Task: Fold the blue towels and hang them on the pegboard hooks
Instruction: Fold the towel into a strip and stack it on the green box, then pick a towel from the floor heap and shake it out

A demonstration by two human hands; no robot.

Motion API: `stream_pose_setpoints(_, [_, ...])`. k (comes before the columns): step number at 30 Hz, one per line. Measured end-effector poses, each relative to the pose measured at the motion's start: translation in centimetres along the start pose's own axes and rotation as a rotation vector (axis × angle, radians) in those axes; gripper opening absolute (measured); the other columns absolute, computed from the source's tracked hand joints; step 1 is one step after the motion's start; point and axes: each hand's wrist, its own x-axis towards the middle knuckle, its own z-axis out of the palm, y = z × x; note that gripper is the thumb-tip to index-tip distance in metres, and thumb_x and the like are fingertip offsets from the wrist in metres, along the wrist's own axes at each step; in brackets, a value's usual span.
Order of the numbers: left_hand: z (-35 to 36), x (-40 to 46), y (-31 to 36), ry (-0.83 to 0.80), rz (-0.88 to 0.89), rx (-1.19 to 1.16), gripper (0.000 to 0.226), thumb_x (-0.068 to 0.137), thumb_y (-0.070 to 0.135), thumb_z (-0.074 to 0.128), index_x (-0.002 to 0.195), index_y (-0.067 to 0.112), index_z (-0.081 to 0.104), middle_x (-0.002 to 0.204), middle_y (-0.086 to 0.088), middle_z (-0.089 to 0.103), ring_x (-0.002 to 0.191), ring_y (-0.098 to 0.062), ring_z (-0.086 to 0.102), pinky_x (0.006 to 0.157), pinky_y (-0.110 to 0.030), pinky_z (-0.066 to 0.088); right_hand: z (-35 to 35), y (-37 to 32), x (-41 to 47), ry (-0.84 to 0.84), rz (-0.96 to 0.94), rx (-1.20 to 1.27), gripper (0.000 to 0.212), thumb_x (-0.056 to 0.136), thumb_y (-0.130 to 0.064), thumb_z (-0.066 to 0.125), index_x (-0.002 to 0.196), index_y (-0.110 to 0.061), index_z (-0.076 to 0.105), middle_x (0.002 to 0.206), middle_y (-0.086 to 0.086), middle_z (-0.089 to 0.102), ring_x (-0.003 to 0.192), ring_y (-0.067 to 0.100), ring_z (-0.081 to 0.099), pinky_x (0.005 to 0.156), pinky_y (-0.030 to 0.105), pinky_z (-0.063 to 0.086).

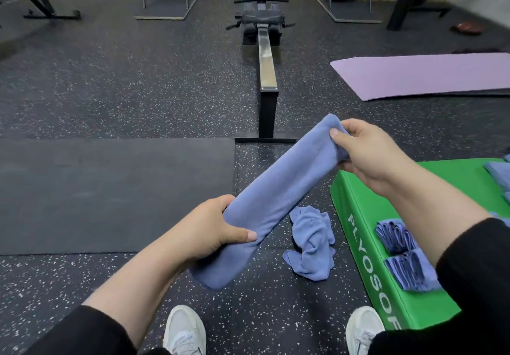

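A rowing machine (265, 51) stands on the speckled rubber floor (138, 78), its rail running toward the viewer, with a dark mat (110, 194) lying flat on the left and a purple mat (425, 75) on the right. A green foam box (367, 247) with white lettering sits at the lower right, beside two white shoes (185, 330) at the bottom edge

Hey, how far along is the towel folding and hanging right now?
Done: two folded towels sit on the green box. In hand: the left hand and right hand hold a long folded towel between them. Left: a crumpled towel on the floor; no pegboard is in view, so nothing visibly hung.
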Motion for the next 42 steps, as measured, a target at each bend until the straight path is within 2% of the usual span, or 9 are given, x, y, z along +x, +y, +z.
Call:
stream_pose_setpoints(8, [-0.3,-0.1,0.1,-0.046,0.01,0.084,0.036,0.068,0.038,0.089,0.09,0.019,0.067,0.077,-0.003,0.07,0.065,-0.016,0.054,0.063,-0.029,0.037,-6.2,0.8,-1.6,0.108,0.097,0.084,0.018,0.105,-0.014,0.05,0.092,-0.017,0.062,0.091,0.004,0.066,0.082,0.018,0.062,0.075,0.036,0.054])
stream_pose_setpoints(11, [0.8,0.2,2.2,-0.011,0.088,0.043,0.03,0.073,0.034,0.087,0.086,0.015,0.069,0.078,-0.012,0.07,0.064,-0.015,0.051,0.064,-0.031,0.035,-10.8,0.5,-2.7,0.171,0.128,0.07,0.015,0.104,-0.015,0.051,0.095,-0.016,0.063,0.093,0.004,0.067,0.084,0.017,0.063,0.076,0.037,0.054])
stream_pose_setpoints(14, [3.0,0.4,5.8,0.018,0.179,-0.037,0.023,0.077,0.03,0.085,0.082,0.013,0.071,0.066,-0.003,0.063,0.061,-0.014,0.047,0.064,-0.03,0.033,-16.5,-0.1,-5.0,0.241,0.124,-0.015,0.013,0.104,-0.018,0.054,0.095,-0.017,0.063,0.091,0.003,0.068,0.083,0.016,0.064,0.076,0.035,0.055])
stream_pose_setpoints(22, [13.9,3.2,13.0,-0.176,0.299,-0.118,0.017,0.08,0.029,0.085,0.082,0.015,0.075,0.064,-0.004,0.064,0.063,-0.017,0.049,0.065,-0.032,0.032,-29.5,2.8,-12.5,0.446,0.23,-0.116,0.014,0.103,-0.022,0.057,0.091,-0.017,0.061,0.082,0.003,0.063,0.071,0.013,0.063,0.061,0.027,0.056])
stream_pose_setpoints(26, [19.8,5.0,14.5,-0.266,0.238,-0.16,0.021,0.077,0.029,0.085,0.091,0.015,0.077,0.09,-0.018,0.075,0.072,-0.018,0.059,0.069,-0.035,0.042,-34.0,7.3,-14.3,0.535,0.315,-0.085,0.012,0.103,-0.018,0.056,0.113,-0.012,0.058,0.096,0.007,0.062,0.079,0.013,0.061,0.051,0.022,0.056])
stream_pose_setpoints(30, [25.0,7.1,15.3,-0.303,0.165,-0.209,0.047,0.069,0.038,0.083,0.097,0.002,0.071,0.074,-0.007,0.062,0.067,-0.014,0.051,0.068,-0.034,0.039,-37.4,11.9,-14.2,0.566,0.403,-0.082,0.008,0.105,-0.013,0.05,0.101,-0.013,0.057,0.096,0.006,0.06,0.082,0.013,0.059,0.057,0.022,0.052])
stream_pose_setpoints(34, [29.5,9.7,15.1,-0.285,0.076,-0.226,0.017,0.087,0.012,0.074,0.088,-0.002,0.065,0.066,-0.004,0.055,0.051,-0.01,0.05,0.058,-0.027,0.036,-40.3,17.3,-12.4,0.588,0.469,-0.085,0.02,0.104,-0.01,0.051,0.122,-0.005,0.057,0.123,0.016,0.061,0.109,0.028,0.06,0.07,0.032,0.055])
stream_pose_setpoints(37, [32.2,11.4,14.4,-0.282,0.054,-0.178,0.016,0.089,0.009,0.072,0.079,0.01,0.06,0.055,0.006,0.055,0.044,-0.004,0.05,0.049,-0.02,0.037,-41.5,20.9,-10.9,0.596,0.525,-0.101,0.031,0.103,-0.01,0.054,0.132,-0.002,0.055,0.129,0.02,0.061,0.117,0.032,0.061,0.077,0.038,0.055])
stream_pose_setpoints(42, [35.8,13.8,13.0,-0.261,-0.005,-0.181,0.009,0.088,0.01,0.074,0.092,0.008,0.065,0.068,-0.004,0.061,0.06,-0.017,0.057,0.058,-0.026,0.041,-42.3,25.4,-8.6,0.605,0.573,-0.143,0.021,0.103,-0.008,0.054,0.122,-0.003,0.059,0.114,0.017,0.063,0.101,0.028,0.06,0.075,0.038,0.056])
